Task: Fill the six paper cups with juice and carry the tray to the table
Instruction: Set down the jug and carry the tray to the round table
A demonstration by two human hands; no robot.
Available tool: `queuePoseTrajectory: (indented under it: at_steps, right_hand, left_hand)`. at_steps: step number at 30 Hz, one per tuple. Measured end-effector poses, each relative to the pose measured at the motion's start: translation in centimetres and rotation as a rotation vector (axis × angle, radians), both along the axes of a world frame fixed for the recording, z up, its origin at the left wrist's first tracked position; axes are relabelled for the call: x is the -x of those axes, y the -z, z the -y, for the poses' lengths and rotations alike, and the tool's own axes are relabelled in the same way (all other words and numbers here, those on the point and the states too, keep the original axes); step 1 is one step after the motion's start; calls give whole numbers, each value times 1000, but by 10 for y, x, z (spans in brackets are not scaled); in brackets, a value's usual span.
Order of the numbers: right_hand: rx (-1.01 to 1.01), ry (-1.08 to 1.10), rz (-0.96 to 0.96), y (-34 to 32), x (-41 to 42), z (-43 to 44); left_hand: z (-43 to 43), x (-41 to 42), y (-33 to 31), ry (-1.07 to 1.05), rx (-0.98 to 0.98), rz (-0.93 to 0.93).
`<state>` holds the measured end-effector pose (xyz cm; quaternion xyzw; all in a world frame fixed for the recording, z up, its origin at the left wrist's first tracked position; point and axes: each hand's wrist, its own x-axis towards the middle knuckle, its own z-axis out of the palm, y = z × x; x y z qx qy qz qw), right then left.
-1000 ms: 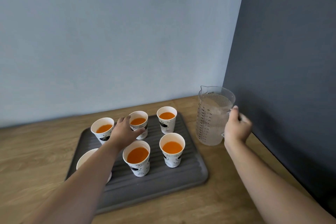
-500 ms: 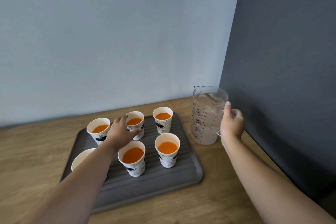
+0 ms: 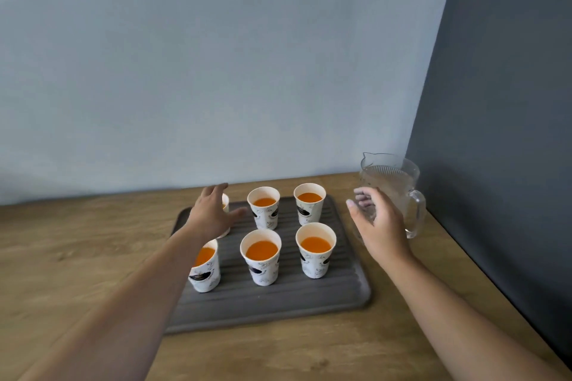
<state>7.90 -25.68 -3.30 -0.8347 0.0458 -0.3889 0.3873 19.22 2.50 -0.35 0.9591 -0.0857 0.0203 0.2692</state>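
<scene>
Already the six paper cups [image 3: 261,254] stand upright in two rows of three on the grey ribbed tray [image 3: 340,294], which lies on the wooden counter [image 3: 77,257] towards its back right corner. Orange juice shows in five; the back-left cup [image 3: 226,198] is mostly hidden. Over it hovers the left hand [image 3: 213,210], fingers spread, holding nothing. The right hand [image 3: 379,226], loosely open, is off the handle of the clear jug [image 3: 399,182] just beside the tray's right edge.
</scene>
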Motion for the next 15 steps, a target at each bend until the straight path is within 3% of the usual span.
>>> queuePoseTrajectory:
  at_steps: [5, 15]
  right_hand:
    - [-14, -11, -349, 33, -2, 1]
    - [97, -40, -640, 68, -16, 0]
  left_hand:
    - [-52, 9, 9, -132, 75, -18]
    - [-126, 16, 72, -305, 113, -170]
